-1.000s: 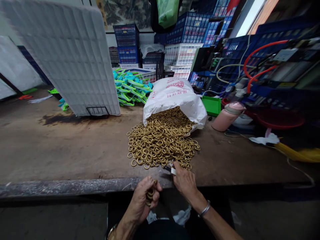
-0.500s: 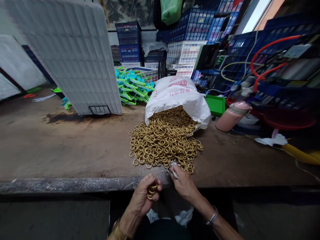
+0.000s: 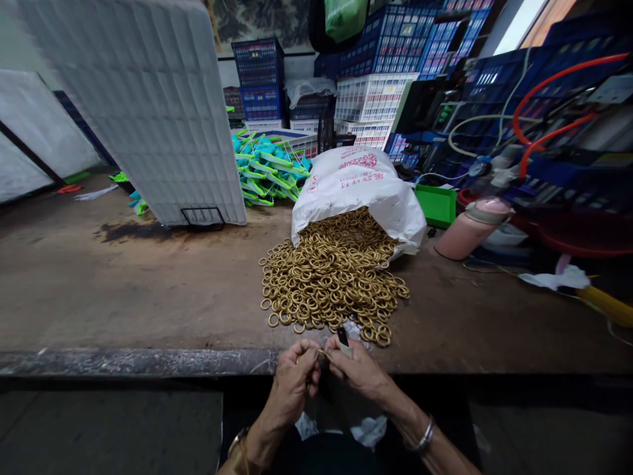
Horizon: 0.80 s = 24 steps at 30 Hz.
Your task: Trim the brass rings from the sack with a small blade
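A heap of brass rings (image 3: 332, 284) spills from a white sack (image 3: 359, 185) lying on its side on the brown workbench (image 3: 123, 290). My left hand (image 3: 295, 379) is closed at the bench's front edge, pinching a brass ring at its fingertips. My right hand (image 3: 357, 369) is closed right beside it, holding a small dark tool with a white tip (image 3: 343, 340) that sticks up between the fingers. The two hands meet at the fingertips, just in front of the heap's near edge.
A white gridded panel (image 3: 148, 105) leans on the bench at the back left. Green and blue plastic parts (image 3: 267, 171) lie behind the sack. A green tray (image 3: 436, 204) and a pink bottle (image 3: 469, 227) lie at the right, with hoses, machinery and stacked blue crates behind.
My right hand drew back from the heap's edge to my left hand. The stack of rings seen in my left hand earlier is hidden now, with one ring pinched between the fingertips.
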Each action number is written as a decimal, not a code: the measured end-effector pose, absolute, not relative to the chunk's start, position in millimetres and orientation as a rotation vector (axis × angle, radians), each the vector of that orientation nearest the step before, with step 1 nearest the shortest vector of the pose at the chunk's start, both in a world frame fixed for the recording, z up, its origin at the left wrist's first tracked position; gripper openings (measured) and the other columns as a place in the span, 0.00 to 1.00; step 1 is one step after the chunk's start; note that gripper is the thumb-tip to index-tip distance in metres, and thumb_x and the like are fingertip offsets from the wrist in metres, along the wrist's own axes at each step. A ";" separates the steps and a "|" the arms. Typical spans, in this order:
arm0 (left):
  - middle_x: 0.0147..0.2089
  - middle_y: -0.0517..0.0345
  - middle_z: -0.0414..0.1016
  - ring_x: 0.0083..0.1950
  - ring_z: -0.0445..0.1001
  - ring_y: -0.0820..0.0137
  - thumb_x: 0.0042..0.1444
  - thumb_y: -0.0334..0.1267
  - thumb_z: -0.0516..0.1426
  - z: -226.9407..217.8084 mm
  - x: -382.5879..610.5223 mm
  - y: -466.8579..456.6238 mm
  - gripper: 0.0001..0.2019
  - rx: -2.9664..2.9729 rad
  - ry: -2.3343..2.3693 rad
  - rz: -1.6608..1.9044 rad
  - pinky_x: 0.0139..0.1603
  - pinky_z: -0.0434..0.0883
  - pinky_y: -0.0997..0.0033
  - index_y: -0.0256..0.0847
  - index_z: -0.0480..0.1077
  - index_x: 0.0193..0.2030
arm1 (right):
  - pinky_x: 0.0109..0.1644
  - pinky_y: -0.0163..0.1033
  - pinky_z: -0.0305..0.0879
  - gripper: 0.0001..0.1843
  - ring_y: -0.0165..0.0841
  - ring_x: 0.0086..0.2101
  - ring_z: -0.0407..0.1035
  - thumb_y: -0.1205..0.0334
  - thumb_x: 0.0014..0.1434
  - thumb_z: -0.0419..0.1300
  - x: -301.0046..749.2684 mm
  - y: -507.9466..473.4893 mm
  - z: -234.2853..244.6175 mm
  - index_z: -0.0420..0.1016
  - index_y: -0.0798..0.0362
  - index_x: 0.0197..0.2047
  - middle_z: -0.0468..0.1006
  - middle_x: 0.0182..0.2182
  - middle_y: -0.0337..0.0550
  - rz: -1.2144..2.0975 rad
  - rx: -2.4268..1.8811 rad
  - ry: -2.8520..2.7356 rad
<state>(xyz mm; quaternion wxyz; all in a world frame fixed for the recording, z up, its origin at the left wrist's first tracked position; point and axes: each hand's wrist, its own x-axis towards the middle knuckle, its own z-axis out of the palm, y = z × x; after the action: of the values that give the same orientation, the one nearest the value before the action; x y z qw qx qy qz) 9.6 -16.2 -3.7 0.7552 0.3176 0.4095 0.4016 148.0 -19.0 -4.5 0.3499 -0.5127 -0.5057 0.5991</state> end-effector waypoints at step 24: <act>0.17 0.68 0.58 0.14 0.52 0.83 0.52 0.50 0.51 3.5 6.6 -18.8 0.15 0.852 0.867 0.715 0.13 0.51 0.83 0.38 0.61 0.28 | 0.27 0.31 0.54 0.13 0.27 0.21 0.59 0.55 0.56 0.45 151.3 -14.8 -6.2 0.61 0.52 0.27 0.63 0.18 0.34 1.095 -1.613 -1.508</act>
<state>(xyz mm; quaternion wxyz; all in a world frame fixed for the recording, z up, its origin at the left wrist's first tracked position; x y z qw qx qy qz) 6.6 -18.8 3.5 0.7615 0.3914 0.3986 0.3288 151.3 -14.8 -6.2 0.3320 -0.6173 -0.5771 0.4191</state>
